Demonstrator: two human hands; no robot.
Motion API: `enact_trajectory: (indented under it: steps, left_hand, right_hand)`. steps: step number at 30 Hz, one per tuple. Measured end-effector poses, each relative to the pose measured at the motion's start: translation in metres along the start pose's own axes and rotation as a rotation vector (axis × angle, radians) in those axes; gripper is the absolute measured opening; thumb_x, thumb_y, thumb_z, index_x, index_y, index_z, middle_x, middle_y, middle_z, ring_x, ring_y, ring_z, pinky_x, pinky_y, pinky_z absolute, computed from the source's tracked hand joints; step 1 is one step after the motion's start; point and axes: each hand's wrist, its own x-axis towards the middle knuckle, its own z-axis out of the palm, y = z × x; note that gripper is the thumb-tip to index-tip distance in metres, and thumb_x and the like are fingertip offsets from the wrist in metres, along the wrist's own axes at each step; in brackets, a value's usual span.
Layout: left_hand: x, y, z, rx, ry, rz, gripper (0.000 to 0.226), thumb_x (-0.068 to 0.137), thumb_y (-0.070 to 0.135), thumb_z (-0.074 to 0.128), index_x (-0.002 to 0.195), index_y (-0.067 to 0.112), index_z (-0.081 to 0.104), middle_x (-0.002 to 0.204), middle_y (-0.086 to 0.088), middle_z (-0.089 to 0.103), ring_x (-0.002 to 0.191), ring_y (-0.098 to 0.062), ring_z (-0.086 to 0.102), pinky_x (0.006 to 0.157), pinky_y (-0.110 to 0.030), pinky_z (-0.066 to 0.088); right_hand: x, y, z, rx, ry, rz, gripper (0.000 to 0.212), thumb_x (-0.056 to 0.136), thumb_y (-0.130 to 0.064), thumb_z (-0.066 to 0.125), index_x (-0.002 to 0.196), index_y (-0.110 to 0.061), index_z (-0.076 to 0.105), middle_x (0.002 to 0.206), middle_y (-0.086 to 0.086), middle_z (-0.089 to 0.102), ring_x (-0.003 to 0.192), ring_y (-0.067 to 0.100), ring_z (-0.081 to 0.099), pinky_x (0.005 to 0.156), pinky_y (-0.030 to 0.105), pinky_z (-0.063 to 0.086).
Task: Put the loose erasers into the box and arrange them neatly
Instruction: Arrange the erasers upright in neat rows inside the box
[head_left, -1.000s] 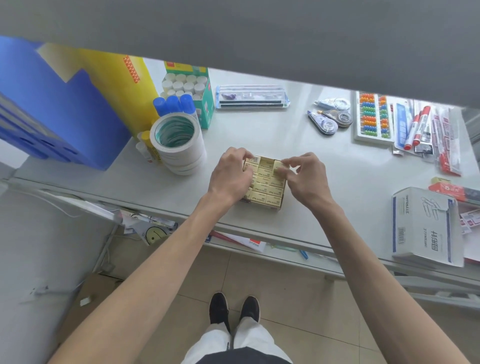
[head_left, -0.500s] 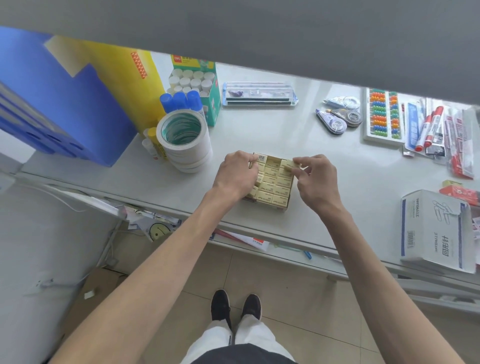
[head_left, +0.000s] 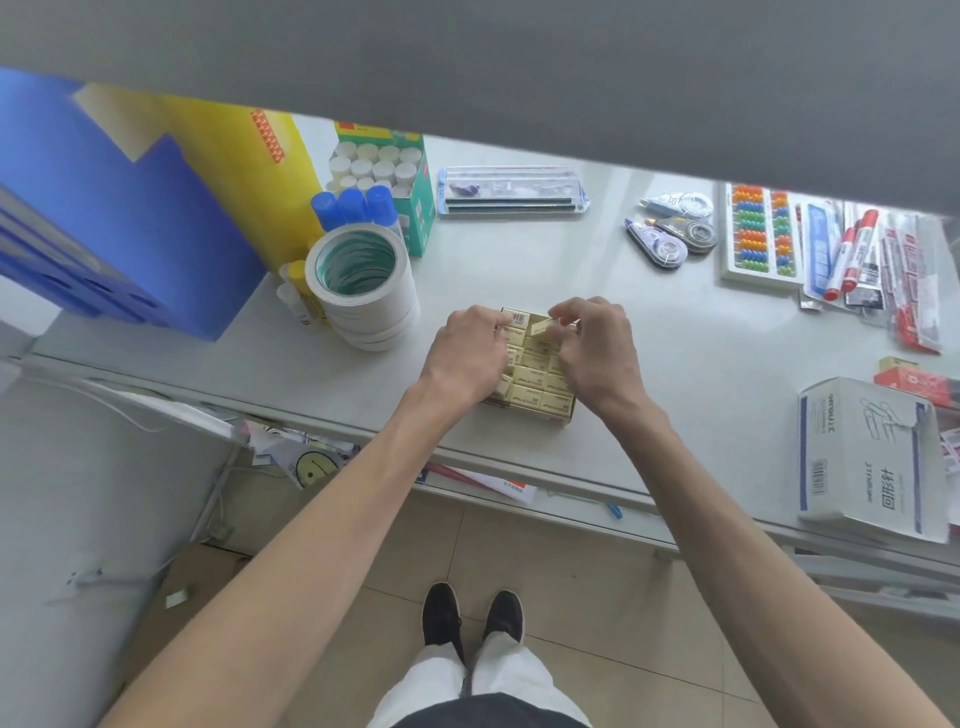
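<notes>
At the front edge of the table (head_left: 675, 364), the box (head_left: 545, 413) holds cream erasers (head_left: 524, 375) in tight rows. One eraser (head_left: 542, 327) stands tilted over the far row, pinched by the right hand (head_left: 597, 358). The left hand (head_left: 467, 358) grips the box's left side, fingers curled. Tape rolls (head_left: 363, 296) stand near, leftward.

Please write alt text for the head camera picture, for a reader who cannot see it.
Seen from above, a right hand pinches one tilted yellow eraser over a box of erasers on a white table, while the left hand holds the box's left side. Tape rolls stand nearby.
</notes>
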Motion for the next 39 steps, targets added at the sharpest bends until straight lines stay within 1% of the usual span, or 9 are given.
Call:
enact_trajectory:
  steps: [3, 10, 16, 23, 26, 29, 31, 34, 39]
  left_hand:
    - [-0.001, 0.0, -0.001, -0.001, -0.002, -0.003, 0.034, 0.097, 0.014, 0.046, 0.127, 0.019, 0.062, 0.127, -0.011, 0.062, 0.114, -0.029, 0.057, 0.1, -0.037, 0.044]
    - [-0.003, 0.002, -0.001, 0.018, -0.002, -0.001, 0.038, 0.097, 0.01, 0.042, 0.129, 0.018, 0.061, 0.129, -0.012, 0.061, 0.118, -0.03, 0.055, 0.102, -0.038, 0.042]
    - [-0.004, 0.003, -0.001, 0.019, -0.001, 0.0, 0.039, 0.096, 0.008, 0.042, 0.129, 0.016, 0.06, 0.128, -0.013, 0.061, 0.118, -0.03, 0.054, 0.101, -0.037, 0.043]
    - [-0.003, 0.002, -0.001, 0.006, -0.019, -0.022, 0.041, 0.095, 0.008, 0.043, 0.13, 0.019, 0.059, 0.131, -0.012, 0.059, 0.118, -0.03, 0.055, 0.102, -0.036, 0.042]
    - [-0.001, 0.002, -0.001, 0.004, -0.013, -0.027, 0.04, 0.094, 0.008, 0.043, 0.13, 0.019, 0.059, 0.129, -0.012, 0.059, 0.116, -0.031, 0.056, 0.101, -0.037, 0.043]
    - [-0.002, 0.001, 0.001, 0.006, -0.019, -0.026, 0.041, 0.093, 0.008, 0.045, 0.13, 0.019, 0.059, 0.129, -0.012, 0.06, 0.117, -0.03, 0.055, 0.101, -0.037, 0.042]
    - [-0.002, 0.0, 0.002, 0.013, -0.015, -0.011, 0.041, 0.094, 0.009, 0.043, 0.13, 0.019, 0.059, 0.13, -0.012, 0.059, 0.119, -0.03, 0.054, 0.103, -0.038, 0.041]
    - [0.0, -0.002, 0.004, 0.009, -0.005, -0.009, 0.041, 0.095, 0.009, 0.041, 0.131, 0.019, 0.058, 0.131, -0.012, 0.059, 0.119, -0.03, 0.053, 0.104, -0.038, 0.041]
    - [0.0, -0.002, 0.004, 0.005, 0.004, 0.001, 0.042, 0.094, 0.008, 0.041, 0.131, 0.019, 0.058, 0.13, -0.012, 0.059, 0.119, -0.03, 0.054, 0.102, -0.037, 0.042]
  right_hand:
    - [-0.002, -0.002, 0.002, 0.005, 0.032, 0.014, 0.02, 0.091, -0.008, 0.061, 0.109, -0.01, 0.07, 0.104, 0.01, 0.064, 0.104, 0.028, 0.05, 0.082, 0.026, 0.035]
    - [-0.001, -0.007, 0.0, -0.058, -0.05, 0.012, 0.028, 0.086, -0.004, 0.064, 0.114, -0.009, 0.068, 0.111, 0.011, 0.058, 0.111, 0.028, 0.046, 0.093, 0.033, 0.041]
    - [-0.002, -0.01, 0.003, 0.085, 0.035, 0.12, 0.023, 0.08, -0.008, 0.072, 0.1, -0.019, 0.073, 0.093, 0.0, 0.051, 0.105, 0.027, 0.055, 0.088, 0.035, 0.049]
    - [0.001, -0.012, 0.01, 0.252, 0.096, 0.272, 0.022, 0.074, -0.012, 0.077, 0.086, -0.03, 0.071, 0.098, 0.007, 0.058, 0.101, 0.022, 0.058, 0.068, 0.015, 0.037]
    - [0.002, -0.014, 0.008, 0.244, 0.075, 0.287, 0.02, 0.074, -0.014, 0.078, 0.087, -0.027, 0.072, 0.099, 0.01, 0.062, 0.1, 0.025, 0.059, 0.075, 0.022, 0.042]
    - [0.0, -0.014, 0.005, 0.04, 0.028, 0.144, 0.022, 0.081, -0.014, 0.072, 0.104, -0.014, 0.073, 0.101, 0.011, 0.064, 0.104, 0.03, 0.056, 0.09, 0.039, 0.047]
    - [-0.002, -0.013, 0.004, -0.084, -0.002, 0.063, 0.027, 0.086, -0.013, 0.067, 0.113, -0.008, 0.071, 0.108, 0.014, 0.063, 0.107, 0.033, 0.053, 0.095, 0.043, 0.043]
    - [-0.003, -0.014, 0.004, -0.151, -0.005, 0.009, 0.026, 0.089, -0.006, 0.06, 0.114, -0.003, 0.068, 0.108, 0.018, 0.061, 0.105, 0.035, 0.053, 0.088, 0.033, 0.041]
    - [-0.004, -0.017, 0.009, -0.079, 0.034, 0.065, 0.026, 0.088, 0.002, 0.057, 0.112, -0.001, 0.065, 0.107, 0.017, 0.06, 0.097, 0.031, 0.056, 0.073, 0.019, 0.029]
